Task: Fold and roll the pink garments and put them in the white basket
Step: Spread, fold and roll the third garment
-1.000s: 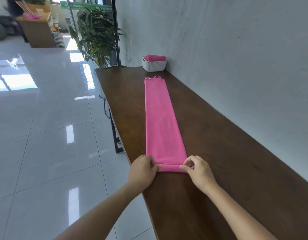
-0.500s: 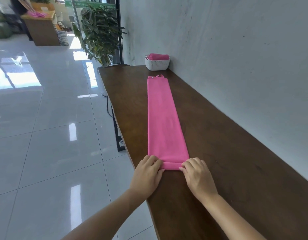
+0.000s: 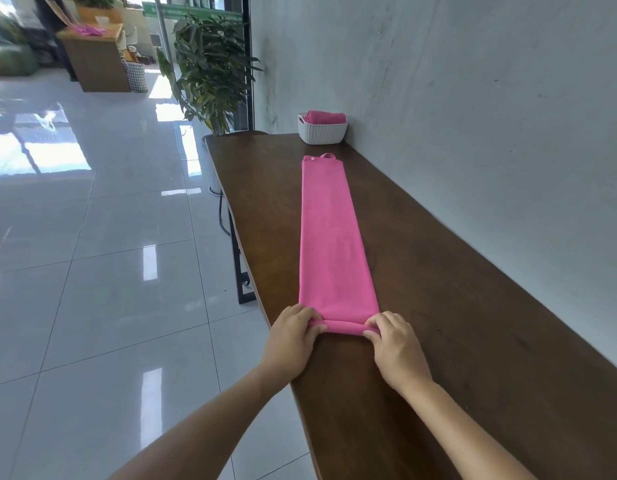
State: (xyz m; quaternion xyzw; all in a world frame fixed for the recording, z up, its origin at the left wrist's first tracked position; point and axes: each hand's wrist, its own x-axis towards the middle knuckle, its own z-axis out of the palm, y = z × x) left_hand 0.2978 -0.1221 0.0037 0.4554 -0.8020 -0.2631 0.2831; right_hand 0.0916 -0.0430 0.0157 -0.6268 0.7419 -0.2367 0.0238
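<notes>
Glossy floor (image 3: 92, 271) drops away just left of the table (image 3: 456, 271), and the left hand (image 3: 293, 336) works right at that edge, its grip clamped on the near end of the pink garment (image 3: 331, 237). Over the last second that flat hem has turned into a thin first roll — rolling has barely begun. Ahead, the strip lies flat toward the white basket (image 3: 322, 133), an open lane. The right hand (image 3: 392, 336) pinches the roll's other end — bare table, then wall, lie beyond.
</notes>
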